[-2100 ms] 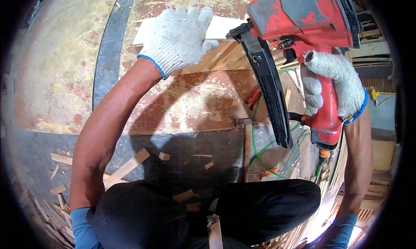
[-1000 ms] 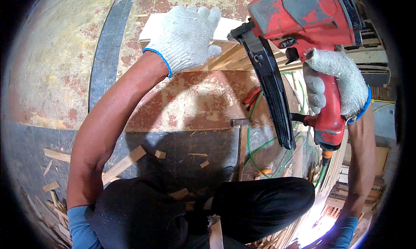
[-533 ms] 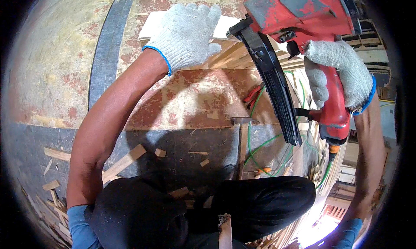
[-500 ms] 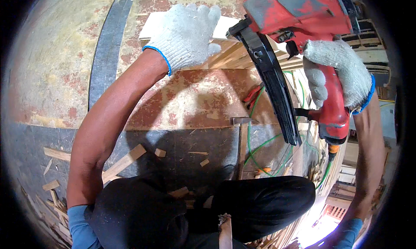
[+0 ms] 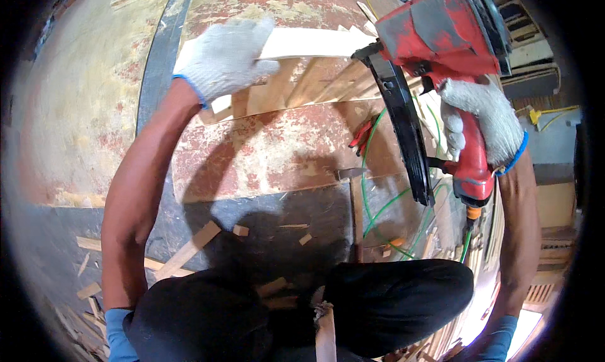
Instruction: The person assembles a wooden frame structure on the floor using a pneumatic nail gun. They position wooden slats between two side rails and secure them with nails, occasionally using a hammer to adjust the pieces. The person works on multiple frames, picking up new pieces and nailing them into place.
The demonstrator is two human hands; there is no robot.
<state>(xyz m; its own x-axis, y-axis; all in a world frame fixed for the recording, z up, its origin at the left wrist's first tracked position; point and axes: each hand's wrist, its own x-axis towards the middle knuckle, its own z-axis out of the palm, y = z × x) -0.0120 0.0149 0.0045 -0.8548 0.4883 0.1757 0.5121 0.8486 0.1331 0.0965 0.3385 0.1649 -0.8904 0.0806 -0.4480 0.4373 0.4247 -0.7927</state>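
Observation:
My right hand (image 5: 482,119), in a grey-white knit glove with a blue cuff, is wrapped around the handle of a red and grey nail gun (image 5: 441,37). Its long black magazine (image 5: 400,119) slants down toward me, and the nose is over the right part of a wooden frame (image 5: 315,44). That frame has a pale board on top and several upright slats below. My left hand (image 5: 224,56), gloved the same way, lies over the frame's left end with fingers extended and thumb apart. Its fingertips' contact with the far side is hidden.
A hammer (image 5: 355,204) and red-handled pliers (image 5: 362,137) lie on the floor, beside a green air hose (image 5: 372,220). Wood offcuts (image 5: 189,248) are scattered at the near left. Stacked wood (image 5: 529,53) stands at the right. My bent legs (image 5: 397,299) are close below.
My left hand has moved left along the frame to its end, baring more of the pale board. The nail gun, held in my right hand, sits slightly lower in view, and the view has shifted.

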